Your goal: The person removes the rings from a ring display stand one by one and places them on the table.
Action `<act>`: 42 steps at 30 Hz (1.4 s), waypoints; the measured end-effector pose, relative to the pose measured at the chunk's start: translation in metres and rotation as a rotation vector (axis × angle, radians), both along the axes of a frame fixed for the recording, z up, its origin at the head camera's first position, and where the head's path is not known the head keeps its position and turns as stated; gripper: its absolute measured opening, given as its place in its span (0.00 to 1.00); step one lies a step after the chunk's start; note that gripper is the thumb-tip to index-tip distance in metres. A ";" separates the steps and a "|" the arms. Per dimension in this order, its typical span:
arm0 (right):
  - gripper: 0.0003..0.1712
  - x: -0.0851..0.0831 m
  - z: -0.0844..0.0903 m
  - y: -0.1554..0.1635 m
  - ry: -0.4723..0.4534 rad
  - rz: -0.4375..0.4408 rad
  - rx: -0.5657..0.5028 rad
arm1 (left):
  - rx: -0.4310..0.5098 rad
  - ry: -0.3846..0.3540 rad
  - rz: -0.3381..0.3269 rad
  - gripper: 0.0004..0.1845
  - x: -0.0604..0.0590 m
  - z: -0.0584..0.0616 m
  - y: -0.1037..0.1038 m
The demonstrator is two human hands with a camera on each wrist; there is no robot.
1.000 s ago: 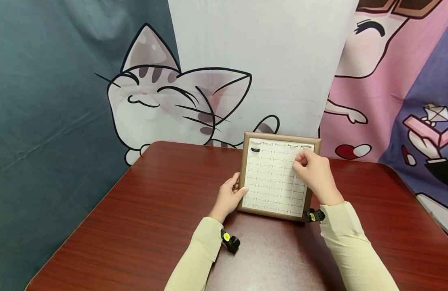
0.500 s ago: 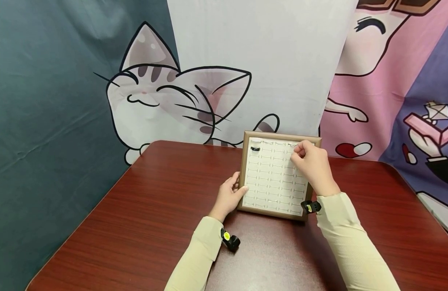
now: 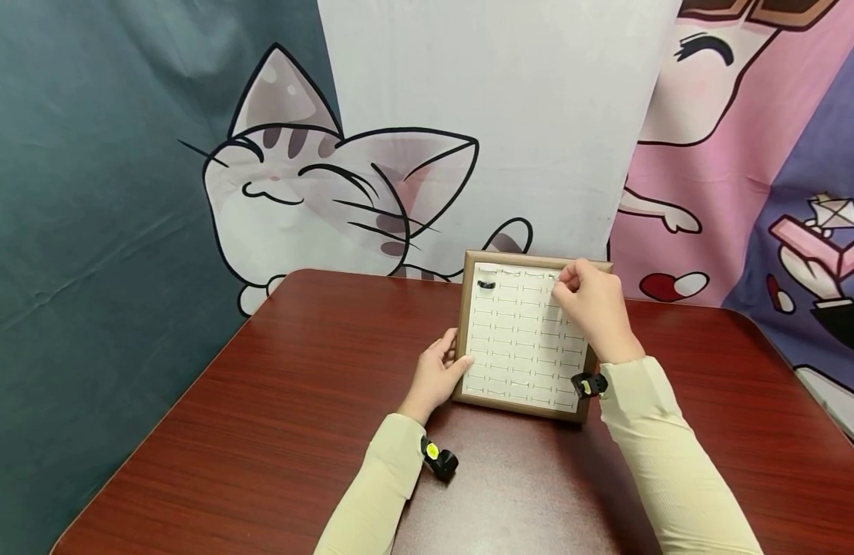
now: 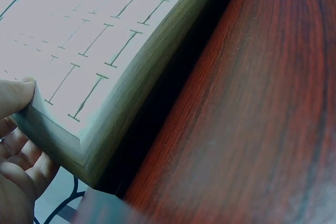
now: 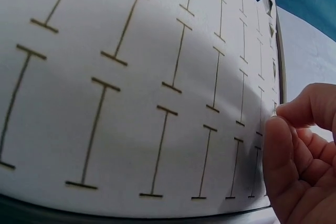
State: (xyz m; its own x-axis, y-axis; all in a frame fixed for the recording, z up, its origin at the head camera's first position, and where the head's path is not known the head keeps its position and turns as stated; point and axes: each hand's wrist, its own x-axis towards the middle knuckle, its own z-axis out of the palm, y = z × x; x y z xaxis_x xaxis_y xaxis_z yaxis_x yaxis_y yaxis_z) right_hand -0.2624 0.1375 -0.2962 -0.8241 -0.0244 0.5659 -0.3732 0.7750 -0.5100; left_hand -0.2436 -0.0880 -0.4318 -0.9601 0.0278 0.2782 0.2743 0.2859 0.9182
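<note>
My left hand (image 3: 437, 375) grips the ring tray (image 3: 517, 339) at its seven o'clock corner; my right hand (image 3: 590, 308) pinches something tiny at one o'clock. One black ring (image 3: 486, 284) sits at eleven; most slots remain unfilled.

A glossy, dark red wood-grain finish is shown by the table (image 3: 274, 401), with faint reflections carried on it. The ring tray (image 3: 531, 262) is framed in matt brown wood with a smooth, faintly grained face. Its insert (image 3: 517, 339) is seen as a matt white, soft-looking padded sheet cut with thin slits. The backdrop (image 3: 122, 154) is made of printed cloth, slightly creased. The sleeves (image 3: 670, 462) are of ribbed cream knit fabric.
</note>
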 end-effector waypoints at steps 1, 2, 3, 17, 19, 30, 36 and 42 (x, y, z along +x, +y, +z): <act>0.05 -0.001 0.001 0.000 0.002 0.000 0.005 | -0.001 0.001 0.001 0.30 0.000 0.000 0.000; 0.05 -0.002 0.001 0.000 0.005 0.000 0.012 | -0.002 0.005 0.001 0.30 0.000 0.000 0.000; 0.05 -0.003 0.002 0.000 0.008 -0.001 0.017 | -0.001 0.006 0.001 0.30 0.000 0.000 0.000; 0.05 -0.006 0.006 -0.002 -0.021 -0.015 0.054 | -0.011 0.018 -0.004 0.29 0.002 0.001 -0.001; 0.05 -0.006 0.006 -0.003 -0.021 -0.022 0.058 | -0.013 0.015 -0.001 0.30 0.002 0.001 -0.001; 0.03 -0.004 0.003 -0.007 0.009 -0.048 0.062 | -0.016 0.004 0.004 0.30 0.001 -0.001 -0.001; 0.03 -0.005 0.001 -0.009 0.036 -0.048 0.091 | -0.015 -0.003 -0.003 0.30 0.002 0.000 -0.001; 0.02 -0.004 0.001 -0.009 0.040 -0.047 0.109 | -0.025 -0.012 0.000 0.31 0.002 0.001 0.000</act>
State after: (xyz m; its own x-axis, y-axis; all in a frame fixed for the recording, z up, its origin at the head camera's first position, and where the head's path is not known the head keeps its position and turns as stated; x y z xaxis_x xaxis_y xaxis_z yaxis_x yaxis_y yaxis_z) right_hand -0.2663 0.1289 -0.2952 -0.8027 -0.0497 0.5944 -0.3536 0.8422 -0.4070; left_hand -0.2420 -0.0883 -0.4305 -0.9633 0.0344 0.2662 0.2636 0.3088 0.9139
